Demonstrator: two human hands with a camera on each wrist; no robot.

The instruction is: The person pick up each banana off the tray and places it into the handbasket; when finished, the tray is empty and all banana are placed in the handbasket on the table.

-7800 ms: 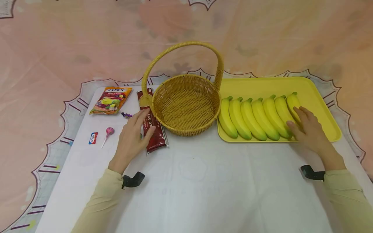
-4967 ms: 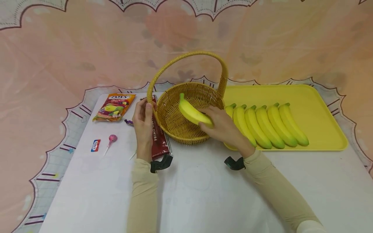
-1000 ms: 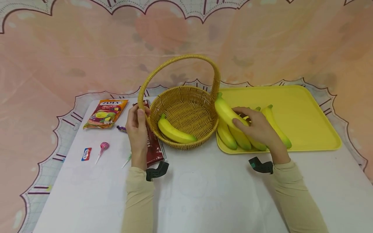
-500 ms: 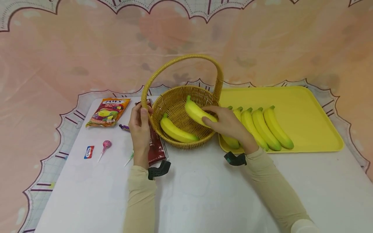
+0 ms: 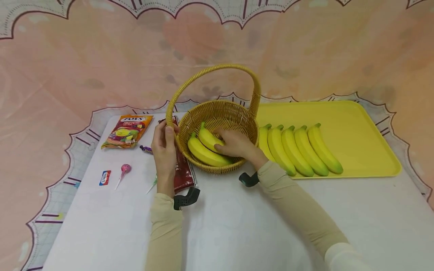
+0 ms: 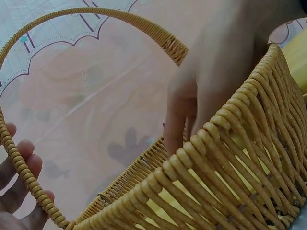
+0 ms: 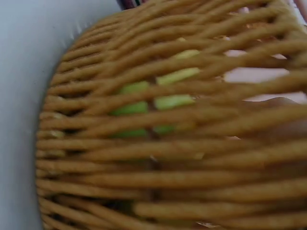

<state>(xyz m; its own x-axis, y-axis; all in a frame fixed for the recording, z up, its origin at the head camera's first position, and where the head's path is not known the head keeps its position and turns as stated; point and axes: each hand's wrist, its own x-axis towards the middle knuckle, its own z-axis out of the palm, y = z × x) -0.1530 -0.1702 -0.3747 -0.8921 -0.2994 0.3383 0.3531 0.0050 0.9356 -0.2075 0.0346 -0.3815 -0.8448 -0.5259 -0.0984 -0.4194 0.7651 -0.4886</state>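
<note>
A round wicker basket (image 5: 220,109) with a tall handle stands on the table. My left hand (image 5: 164,154) grips the foot of its handle (image 6: 29,177) on the left side; in the left wrist view its fingertips show behind the handle. My right hand (image 5: 235,144) reaches over the rim and holds a yellow banana (image 5: 208,137) low inside the basket, alongside another banana (image 5: 205,154) lying there. Through the weave in the right wrist view, a green banana tip (image 7: 132,108) shows. The right fingertips are partly hidden by the basket wall in the left wrist view.
Several bananas (image 5: 298,152) lie in a row on a yellow tray (image 5: 369,139) right of the basket. To the left are a dark red spaghetti packet (image 5: 184,175), an orange candy bag (image 5: 127,131), a purple-wrapped candy (image 5: 146,149), a small wrapped sweet (image 5: 105,177) and a pink lollipop (image 5: 125,169).
The right hand has carried a second banana from the tray leftward and down into the basket, beside the first. The left hand stays on the handle.
</note>
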